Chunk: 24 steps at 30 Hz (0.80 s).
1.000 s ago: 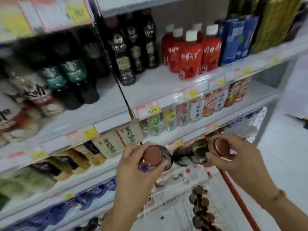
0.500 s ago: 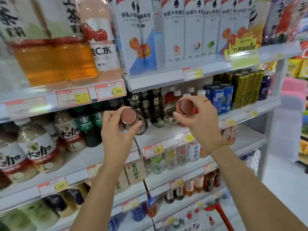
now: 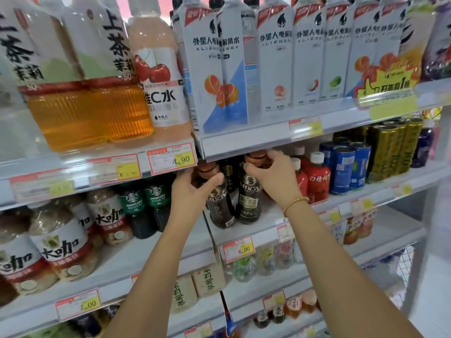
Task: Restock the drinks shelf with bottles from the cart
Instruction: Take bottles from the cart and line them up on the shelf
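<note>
Two dark coffee bottles with copper-brown caps stand side by side on the white drinks shelf (image 3: 266, 223), just under the shelf above. My left hand (image 3: 189, 191) grips the neck of the left dark bottle (image 3: 219, 206). My right hand (image 3: 274, 176) holds the neck of the right dark bottle (image 3: 249, 203), whose cap shows above my fingers. Both bottles are upright with their bases on the shelf board. More dark bottles stand behind them, mostly hidden. The cart is out of view.
Red bottles (image 3: 317, 179), blue cans (image 3: 345, 164) and gold cans (image 3: 390, 150) stand right of the dark bottles. Green-label coffee bottles (image 3: 144, 203) stand to their left past a divider. The upper shelf edge (image 3: 244, 145) hangs close above the caps. Lower shelves hold more drinks.
Both hands carried the two dark bottles up from cart level and forward onto the shelf. The bottles went from tilted toward me to standing upright. The view swung upward.
</note>
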### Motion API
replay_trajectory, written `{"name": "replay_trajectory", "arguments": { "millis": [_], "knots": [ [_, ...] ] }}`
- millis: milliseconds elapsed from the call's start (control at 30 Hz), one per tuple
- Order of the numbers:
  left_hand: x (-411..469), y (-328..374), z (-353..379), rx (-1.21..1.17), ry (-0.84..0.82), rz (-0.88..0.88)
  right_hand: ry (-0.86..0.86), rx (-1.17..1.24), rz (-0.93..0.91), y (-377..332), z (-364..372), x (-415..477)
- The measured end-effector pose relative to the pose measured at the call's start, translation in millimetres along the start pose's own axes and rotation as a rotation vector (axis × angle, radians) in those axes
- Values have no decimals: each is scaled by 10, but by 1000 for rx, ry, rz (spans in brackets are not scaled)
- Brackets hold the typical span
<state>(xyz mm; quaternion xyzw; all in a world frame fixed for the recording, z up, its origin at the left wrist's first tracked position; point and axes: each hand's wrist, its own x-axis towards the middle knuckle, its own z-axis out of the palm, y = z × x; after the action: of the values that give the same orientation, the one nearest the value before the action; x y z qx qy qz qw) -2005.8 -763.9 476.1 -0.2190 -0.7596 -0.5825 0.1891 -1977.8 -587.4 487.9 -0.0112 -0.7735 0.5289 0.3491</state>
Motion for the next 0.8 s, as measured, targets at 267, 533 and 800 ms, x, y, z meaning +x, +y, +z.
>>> {"name": "replay_trajectory", "arguments": {
  "millis": [267,533,800],
  "knots": [
    [94,-339,378,-39,-16,-34,13,35,59,404,396,45],
    [-290,-676,515,263,131,-264,-64,-287,97,797,371,-296],
    [-259,-681,643,387,183,-318,-1,-299,144,931,407,-379]
  ]
}}
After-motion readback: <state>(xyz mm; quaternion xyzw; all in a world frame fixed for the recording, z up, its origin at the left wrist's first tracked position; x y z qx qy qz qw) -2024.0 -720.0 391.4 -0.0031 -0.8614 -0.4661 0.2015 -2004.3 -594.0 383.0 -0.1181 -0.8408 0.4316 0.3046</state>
